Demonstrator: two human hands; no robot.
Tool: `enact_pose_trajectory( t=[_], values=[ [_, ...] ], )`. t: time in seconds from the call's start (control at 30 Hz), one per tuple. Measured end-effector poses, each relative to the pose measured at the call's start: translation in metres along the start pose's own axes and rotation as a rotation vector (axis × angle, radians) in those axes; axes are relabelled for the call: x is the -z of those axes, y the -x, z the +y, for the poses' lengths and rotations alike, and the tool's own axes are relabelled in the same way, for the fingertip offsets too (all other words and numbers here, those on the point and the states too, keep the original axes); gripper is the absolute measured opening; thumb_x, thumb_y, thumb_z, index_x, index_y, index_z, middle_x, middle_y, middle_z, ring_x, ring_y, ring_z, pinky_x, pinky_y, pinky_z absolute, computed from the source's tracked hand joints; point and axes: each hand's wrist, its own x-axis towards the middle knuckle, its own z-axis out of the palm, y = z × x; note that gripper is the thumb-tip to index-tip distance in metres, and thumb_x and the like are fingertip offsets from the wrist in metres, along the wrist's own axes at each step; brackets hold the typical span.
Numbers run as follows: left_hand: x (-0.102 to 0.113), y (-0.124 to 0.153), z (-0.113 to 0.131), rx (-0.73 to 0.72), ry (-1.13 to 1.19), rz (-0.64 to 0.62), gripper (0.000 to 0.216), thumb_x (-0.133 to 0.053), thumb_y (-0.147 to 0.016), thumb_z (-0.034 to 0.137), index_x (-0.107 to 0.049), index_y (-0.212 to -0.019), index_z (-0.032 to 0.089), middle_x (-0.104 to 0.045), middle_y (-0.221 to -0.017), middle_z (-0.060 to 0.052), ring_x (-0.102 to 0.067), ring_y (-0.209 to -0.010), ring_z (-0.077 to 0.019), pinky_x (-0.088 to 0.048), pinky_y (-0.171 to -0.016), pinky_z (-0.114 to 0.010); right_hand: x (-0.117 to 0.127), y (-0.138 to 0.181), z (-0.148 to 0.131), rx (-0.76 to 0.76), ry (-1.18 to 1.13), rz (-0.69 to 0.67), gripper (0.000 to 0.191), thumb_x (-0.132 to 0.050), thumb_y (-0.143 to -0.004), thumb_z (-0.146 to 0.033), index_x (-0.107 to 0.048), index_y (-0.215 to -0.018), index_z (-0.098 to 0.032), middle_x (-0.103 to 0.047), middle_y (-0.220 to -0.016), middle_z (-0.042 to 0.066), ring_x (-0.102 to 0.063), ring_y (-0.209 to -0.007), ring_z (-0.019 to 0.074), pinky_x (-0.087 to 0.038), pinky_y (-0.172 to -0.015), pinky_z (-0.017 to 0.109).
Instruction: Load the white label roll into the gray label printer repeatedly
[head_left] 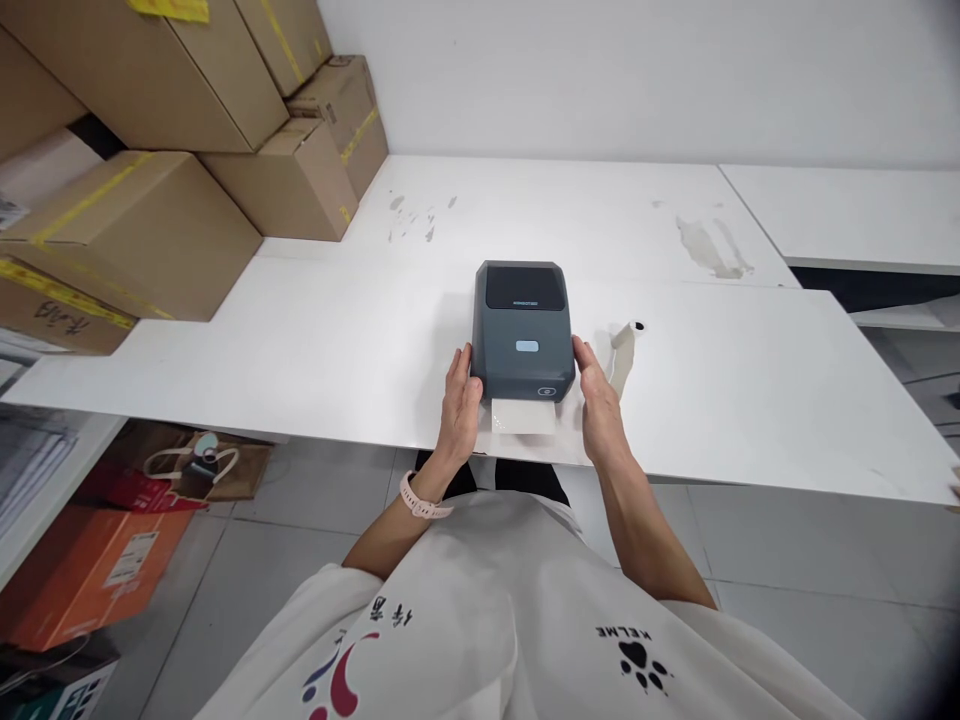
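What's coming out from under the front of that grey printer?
A white label lies flat on the table, sticking out of the printer front between the hands. Its inner end is hidden inside.

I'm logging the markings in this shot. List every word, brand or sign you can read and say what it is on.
"KELME" with a paw print: white shirt, upside down to the camera.
Handwritten characters: brown carton at the left edge, not readable.
Printed characters: shirt's left chest, not readable.
Small brand line: printer lid, too small.
Label: orange box, too small.
Paper label from the printer: blank.
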Motion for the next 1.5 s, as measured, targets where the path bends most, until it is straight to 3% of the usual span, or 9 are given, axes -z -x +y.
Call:
enact_pose_trajectory(
  t=[0.23,0.43,0.6,0.8,0.93,1.03,1.2,1.37,1.5],
  values=[
    [0.005,-0.014,0.016,-0.1,0.036,0.031,0.064,-0.032,-0.104,0.065,-0.044,-0.158,0.033,-0.03,-0.175,-0.003,-0.018,-0.165,-0.0268,-0.028,-0.132,-0.046,0.002,-0.013,-0.015,0.131,-0.144,0.041,0.069,-0.037,-0.101,-0.072,-0.05,-0.156,-0.032,-0.046,-0.165,0.0,-0.036,-0.158,0.0275,-0.026,-0.132,0.055],
    [0.016,-0.095,0.033,-0.318,0.012,0.067,0.053,-0.053,-0.099,0.055,-0.056,-0.146,0.031,-0.053,-0.159,-0.006,-0.045,-0.15,-0.0286,-0.038,-0.122,-0.044,0.015,-0.089,-0.065,0.359,0.037,-0.002,0.074,-0.034,-0.098,-0.079,-0.028,-0.164,-0.045,-0.023,-0.175,-0.011,-0.015,-0.165,0.0252,-0.017,-0.135,0.05],
    [0.023,-0.135,0.019,-0.048,-0.277,0.027,0.062,-0.065,-0.085,0.029,-0.056,-0.145,0.022,-0.066,-0.122,-0.011,-0.062,-0.106,-0.0251,-0.049,-0.097,-0.042,0.011,-0.164,-0.093,0.37,0.201,-0.024,0.086,-0.029,-0.095,-0.085,0.002,-0.166,-0.047,-0.008,-0.178,-0.012,0.001,-0.166,0.0274,-0.007,-0.134,0.056],
    [0.024,-0.127,0.007,0.078,-0.278,-0.175,0.073,-0.066,-0.082,0.034,-0.049,-0.152,0.02,-0.057,-0.082,0.0,-0.055,-0.079,-0.0183,-0.045,-0.075,-0.032,0.009,-0.232,-0.101,0.328,0.284,-0.082,0.099,-0.032,-0.091,-0.089,0.009,-0.167,-0.04,-0.013,-0.177,-0.006,-0.006,-0.165,0.0311,-0.017,-0.133,0.054],
    [0.021,-0.127,0.006,0.105,-0.244,-0.186,0.076,-0.067,-0.081,0.038,-0.048,-0.152,0.019,-0.053,-0.074,0.002,-0.055,-0.073,-0.0172,-0.04,-0.067,-0.03,0.011,-0.221,-0.11,0.466,0.404,0.013,0.094,-0.039,-0.096,-0.079,0.006,-0.168,-0.039,-0.017,-0.176,-0.002,-0.002,-0.165,0.0369,-0.018,-0.129,0.063],
    [0.019,-0.129,0.007,0.123,-0.254,-0.182,0.075,-0.064,-0.082,0.036,-0.048,-0.152,0.019,-0.055,-0.073,0.002,-0.056,-0.072,-0.0181,-0.04,-0.066,-0.03,0.009,-0.181,-0.118,0.603,0.564,0.084,0.078,-0.047,-0.1,-0.066,-0.017,-0.167,-0.039,-0.033,-0.17,0.001,-0.012,-0.163,0.0394,-0.023,-0.127,0.065],
    [0.017,-0.129,0.021,0.106,-0.475,-0.196,0.069,-0.056,-0.083,0.032,-0.051,-0.15,0.019,-0.065,-0.081,-0.003,-0.062,-0.077,-0.0231,-0.043,-0.069,-0.034,-0.015,-0.145,-0.112,0.505,0.93,-0.451,0.054,-0.065,-0.091,-0.041,-0.059,-0.143,-0.025,-0.065,-0.139,0.013,-0.059,-0.131,0.0414,-0.051,-0.106,0.058],
    [0.016,-0.131,0.04,0.073,-0.696,-0.278,0.055,-0.051,-0.083,0.024,-0.059,-0.137,0.02,-0.074,-0.095,-0.009,-0.067,-0.09,-0.031,-0.048,-0.077,-0.039,-0.05,-0.171,-0.092,0.318,1.225,-0.772,0.073,-0.077,-0.079,-0.04,-0.054,-0.145,-0.019,-0.068,-0.135,0.018,-0.063,-0.124,0.0425,-0.052,-0.101,0.053],
    [0.016,-0.134,0.042,0.064,-0.76,-0.298,0.056,-0.05,-0.083,0.023,-0.057,-0.138,0.021,-0.075,-0.102,-0.011,-0.069,-0.098,-0.0353,-0.049,-0.08,-0.041,-0.046,-0.183,-0.091,0.31,1.078,-0.873,0.08,-0.081,-0.071,-0.038,-0.055,-0.145,-0.019,-0.066,-0.14,0.015,-0.063,-0.126,0.0402,-0.052,-0.103,0.052]
  ],
)
